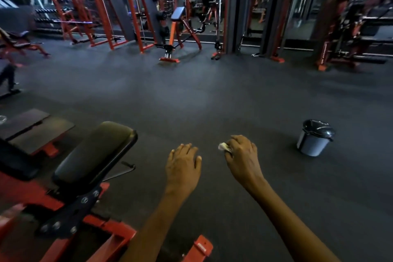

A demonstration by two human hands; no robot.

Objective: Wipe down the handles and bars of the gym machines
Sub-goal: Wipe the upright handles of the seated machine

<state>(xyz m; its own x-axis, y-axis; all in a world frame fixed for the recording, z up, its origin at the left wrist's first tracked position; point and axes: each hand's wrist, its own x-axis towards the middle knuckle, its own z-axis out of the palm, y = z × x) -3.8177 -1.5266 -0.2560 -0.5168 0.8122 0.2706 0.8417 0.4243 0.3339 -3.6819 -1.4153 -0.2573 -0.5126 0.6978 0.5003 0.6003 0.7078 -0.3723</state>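
Right hand [242, 156]: fingers curled, gripping a small white cloth [224, 147].
Left hand [184, 162]: fingers relaxed, empty, above the floor.
Bin [314, 138]: well right of both hands.

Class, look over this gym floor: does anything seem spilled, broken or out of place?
Nothing is spilled or visibly broken. The one oddity is a bin standing alone on the open floor, away from the machines.

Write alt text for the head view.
Two bare arms reach out over a dark gym floor: the right hand pinches a small white cloth, the left hand hangs relaxed. A padded orange-framed machine stands left, a lidded bin right.
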